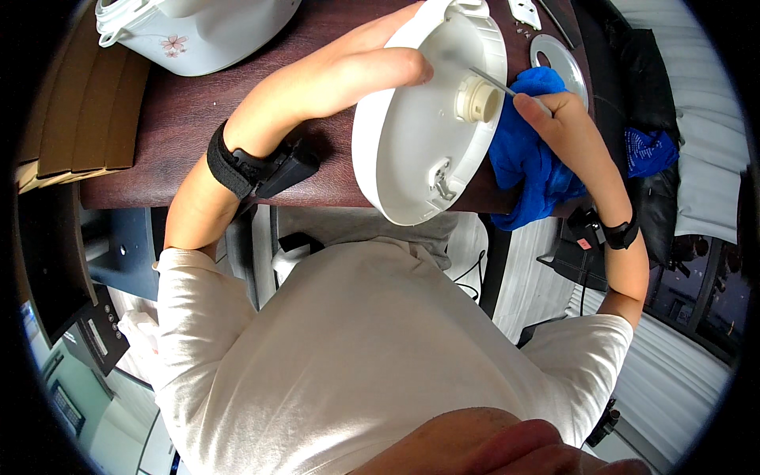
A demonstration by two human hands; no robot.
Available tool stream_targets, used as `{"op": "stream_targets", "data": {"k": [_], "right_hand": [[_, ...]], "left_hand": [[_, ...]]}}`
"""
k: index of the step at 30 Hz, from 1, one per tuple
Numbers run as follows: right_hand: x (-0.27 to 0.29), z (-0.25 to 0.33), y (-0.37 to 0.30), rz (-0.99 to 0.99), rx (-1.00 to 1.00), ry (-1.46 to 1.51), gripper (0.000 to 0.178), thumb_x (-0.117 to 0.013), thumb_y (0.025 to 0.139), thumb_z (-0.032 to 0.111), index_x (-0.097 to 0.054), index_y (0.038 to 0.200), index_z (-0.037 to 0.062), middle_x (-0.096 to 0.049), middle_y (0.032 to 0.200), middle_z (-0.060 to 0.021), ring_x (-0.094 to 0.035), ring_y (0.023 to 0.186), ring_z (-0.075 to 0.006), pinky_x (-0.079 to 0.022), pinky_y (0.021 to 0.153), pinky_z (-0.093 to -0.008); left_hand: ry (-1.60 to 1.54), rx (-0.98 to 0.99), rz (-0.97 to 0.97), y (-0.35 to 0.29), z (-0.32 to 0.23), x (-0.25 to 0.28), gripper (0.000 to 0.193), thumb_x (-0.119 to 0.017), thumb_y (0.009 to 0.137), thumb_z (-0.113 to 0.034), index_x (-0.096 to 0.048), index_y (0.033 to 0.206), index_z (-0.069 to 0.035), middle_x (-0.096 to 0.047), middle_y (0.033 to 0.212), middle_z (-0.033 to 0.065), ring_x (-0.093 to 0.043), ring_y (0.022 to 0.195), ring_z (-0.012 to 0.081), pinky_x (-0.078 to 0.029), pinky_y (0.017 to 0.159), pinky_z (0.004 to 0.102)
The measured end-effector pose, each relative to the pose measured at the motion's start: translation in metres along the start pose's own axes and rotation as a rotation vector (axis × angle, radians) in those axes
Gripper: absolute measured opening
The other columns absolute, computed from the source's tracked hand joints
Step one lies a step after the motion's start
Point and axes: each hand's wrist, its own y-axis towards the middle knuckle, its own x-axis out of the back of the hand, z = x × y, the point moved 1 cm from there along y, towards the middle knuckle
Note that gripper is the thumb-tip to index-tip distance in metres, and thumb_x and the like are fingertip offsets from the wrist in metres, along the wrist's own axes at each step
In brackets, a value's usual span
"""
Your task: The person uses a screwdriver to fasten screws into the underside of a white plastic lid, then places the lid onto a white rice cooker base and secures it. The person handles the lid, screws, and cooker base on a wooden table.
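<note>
My left hand (388, 67) is closed on the rim of a white rice cooker lid (412, 158), its thumb over the edge. The lid is tilted up at the table's near edge, its hollow inside facing right. Inside it are a cream-coloured round fitting (479, 101) and a small metal-and-plastic latch (441, 180). In my right hand (560, 123) is a thin screwdriver (492, 81); its slim grey shaft points into the lid, above the round fitting. I cannot tell whether its tip touches the lid. Beneath my right hand a blue cloth (518, 170) hangs over the table edge.
A white rice cooker body (210, 39) with a flower print stands at the back left of the dark red table (190, 174). Cardboard boxes (99, 119) are at the left. Far right lie a round metal plate (571, 67), small loose screws (522, 33) and a white plastic part (525, 12).
</note>
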Motion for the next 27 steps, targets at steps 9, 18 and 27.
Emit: {"op": "stream_targets", "data": {"k": [9, 18, 27], "right_hand": [[-0.009, 0.003, -0.008, 0.032, -0.121, 0.085, 0.058, -0.057, 0.093, 0.047, -0.059, 0.060, -0.0012, -0.040, 0.048, -0.0022, -0.033, 0.046, -0.0087, -0.029, 0.043, -0.0280], [0.013, 0.007, -0.012, -0.174, 0.124, -0.175, 0.044, -0.067, 0.086, 0.037, -0.063, 0.068, -0.0027, -0.045, 0.051, -0.0146, -0.040, 0.041, -0.0170, -0.034, 0.043, -0.0297], [0.049, 0.004, -0.016, -0.384, 0.248, -0.556, 0.046, -0.074, 0.078, 0.040, -0.060, 0.059, 0.0005, -0.048, 0.048, -0.0151, -0.049, 0.039, -0.0258, -0.038, 0.042, -0.0317]], "left_hand": [[0.029, -0.025, 0.002, 0.001, 0.002, 0.001, 0.080, -0.046, 0.072, -0.024, -0.027, 0.146, -0.001, -0.042, 0.140, 0.0187, -0.040, 0.129, 0.0275, -0.032, 0.107, 0.0343], [-0.056, 0.033, -0.034, -0.004, -0.011, -0.011, 0.081, -0.049, 0.070, -0.025, -0.029, 0.145, -0.001, -0.046, 0.136, 0.0180, -0.044, 0.125, 0.0252, -0.034, 0.104, 0.0326], [-0.154, 0.145, 0.046, 0.000, -0.008, -0.001, 0.081, -0.051, 0.069, -0.027, -0.032, 0.144, 0.000, -0.050, 0.130, 0.0180, -0.049, 0.118, 0.0243, -0.038, 0.100, 0.0321]]}}
